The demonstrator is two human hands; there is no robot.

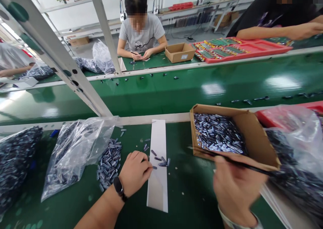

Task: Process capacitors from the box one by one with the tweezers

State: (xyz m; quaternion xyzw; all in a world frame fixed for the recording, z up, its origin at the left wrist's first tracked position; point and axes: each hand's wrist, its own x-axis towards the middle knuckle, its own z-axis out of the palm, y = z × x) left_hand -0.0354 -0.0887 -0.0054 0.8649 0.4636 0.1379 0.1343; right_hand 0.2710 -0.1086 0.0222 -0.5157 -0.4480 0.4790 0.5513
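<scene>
My left hand (pixel 136 170), a dark band on its wrist, rests over the white strip's (pixel 157 192) left edge. Thumb and fingertip pinch a small dark plastic piece (pixel 154 167). Several similar loose pieces (pixel 161 161) lie on the strip beside the fingertips. Left of this hand is a pile of small dark glossy pieces (pixel 109 160) on the green surface. Closed around slim black tweezers (pixel 252 168), my right hand (pixel 234 188) is in front of the cardboard box (pixel 262 141) filled with shiny pieces (pixel 217 131). The tweezers' tip is blurred and points left.
Clear plastic bags of dark pieces (pixel 73 155) stand at the left, another bag (pixel 295 148) at the right. Behind a white rail runs a green belt (pixel 156 98) with scattered small parts. A metal post (pixel 58 54) slants across the left. Co-workers sit beyond, near a red tray (pixel 267 49).
</scene>
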